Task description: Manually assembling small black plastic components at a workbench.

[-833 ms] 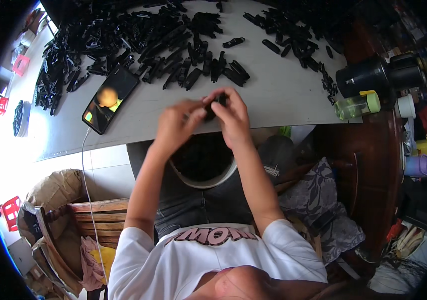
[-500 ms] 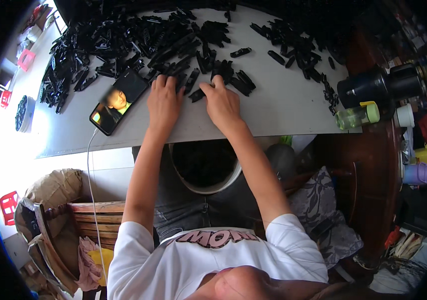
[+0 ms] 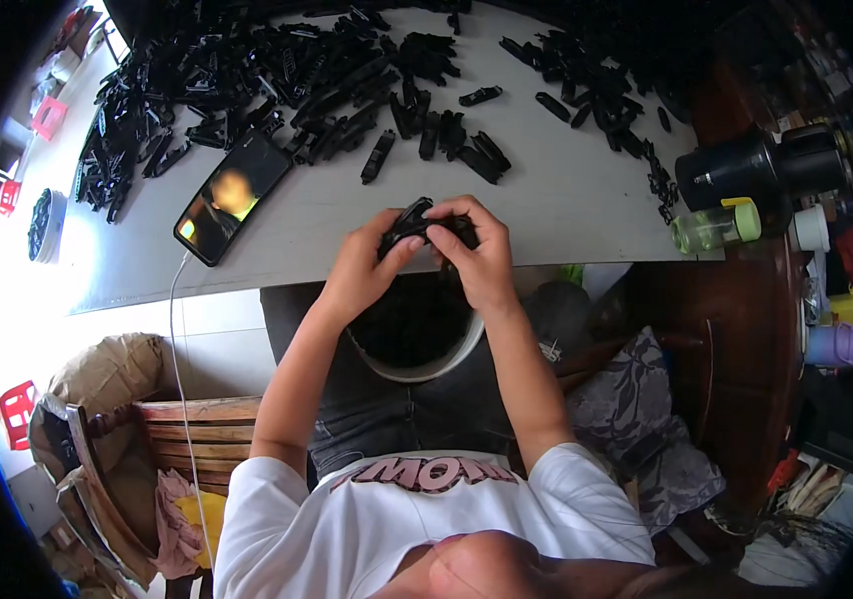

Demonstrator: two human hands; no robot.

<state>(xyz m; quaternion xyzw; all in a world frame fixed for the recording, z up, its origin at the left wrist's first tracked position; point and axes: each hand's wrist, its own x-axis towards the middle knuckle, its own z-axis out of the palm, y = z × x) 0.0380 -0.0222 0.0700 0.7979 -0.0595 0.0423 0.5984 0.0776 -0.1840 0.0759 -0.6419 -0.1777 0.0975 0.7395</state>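
Head view, looking down: a grey table (image 3: 566,215) spans the upper field, its far half strewn with a heap of black plastic parts (image 3: 277,75). A pale-rimmed bucket (image 3: 417,367) sits on the seated person's lap, just below the table's near edge. A phone (image 3: 232,197) with a lit screen lies on the table to the left of the hands (a white cable runs down from it). Both hands meet over the table's near edge, above the bucket. The left hand (image 3: 365,268) and right hand (image 3: 478,255) are together, fingers clamped on one black plastic piece (image 3: 417,222) held between them. Half a second earlier both hands lay flat and apart among the nearest parts on the table; they have since drawn back toward the body with the piece.
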